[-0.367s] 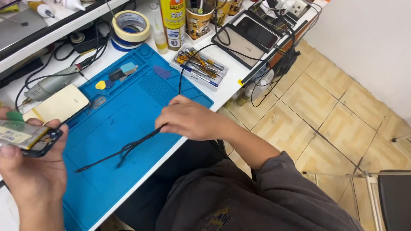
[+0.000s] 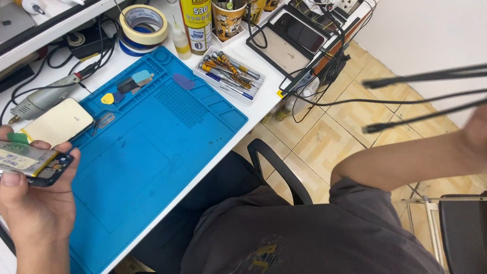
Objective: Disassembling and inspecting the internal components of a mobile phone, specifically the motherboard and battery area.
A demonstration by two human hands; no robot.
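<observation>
My left hand [image 2: 35, 208] is at the lower left and grips an opened phone [image 2: 31, 163], whose battery and inner parts face up. It hovers just off the left edge of the blue work mat [image 2: 152, 167]. My right arm reaches out over the tiled floor, away from the desk. Only a blurred part of my right hand [image 2: 477, 133] shows at the right edge of the frame. Thin black cables [image 2: 416, 77] stretch leftward from that hand through the air, blurred by motion.
A cream phone back [image 2: 58, 122] and a grey rotary tool [image 2: 40, 99] lie left of the mat. Behind it are tape rolls [image 2: 144, 23], a small bottle [image 2: 180, 40], a yellow can [image 2: 195, 20], a screwdriver tray [image 2: 228, 73] and a dark tablet [image 2: 299, 33]. A black chair arm [image 2: 276, 167] juts out below the desk edge.
My right hand has left the mat and swung far to the right, taking the black cables with it. The left hand still holds the opened phone in the same spot.
</observation>
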